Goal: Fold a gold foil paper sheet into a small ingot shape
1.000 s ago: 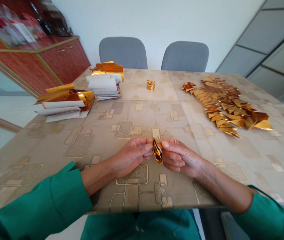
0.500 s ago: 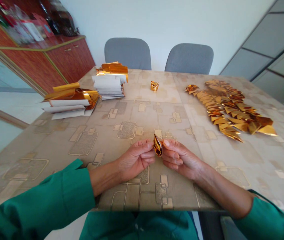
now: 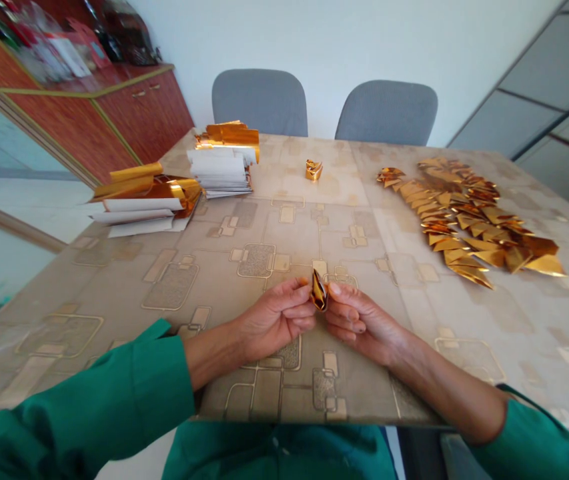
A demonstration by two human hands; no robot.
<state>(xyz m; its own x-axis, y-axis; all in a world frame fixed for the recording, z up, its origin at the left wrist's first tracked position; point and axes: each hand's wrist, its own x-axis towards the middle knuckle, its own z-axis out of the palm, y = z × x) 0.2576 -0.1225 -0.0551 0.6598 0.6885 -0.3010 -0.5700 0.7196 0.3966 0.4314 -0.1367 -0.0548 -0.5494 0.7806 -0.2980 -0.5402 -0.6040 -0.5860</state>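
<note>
A small folded piece of gold foil paper (image 3: 319, 293) is held upright between my two hands, just above the table near its front edge. My left hand (image 3: 284, 315) pinches its left side between thumb and fingers. On the opposite side my right hand (image 3: 359, 319) grips it the same way, with the other fingers curled in. A dark gap shows between the paper's folds. Farther back stands another small folded gold paper piece (image 3: 313, 170), apart from both hands.
Many folded gold pieces (image 3: 464, 220) lie in overlapping rows at the right. Two stacks of gold-and-white paper sheets, one nearer (image 3: 139, 203) and one farther (image 3: 224, 167), sit at the left. Two grey chairs (image 3: 259, 100) stand behind the patterned tablecloth (image 3: 214, 267).
The folded gold paper has turned slightly in my fingers and its opening shows a little differently. Both hands keep their hold. The view has shifted slightly.
</note>
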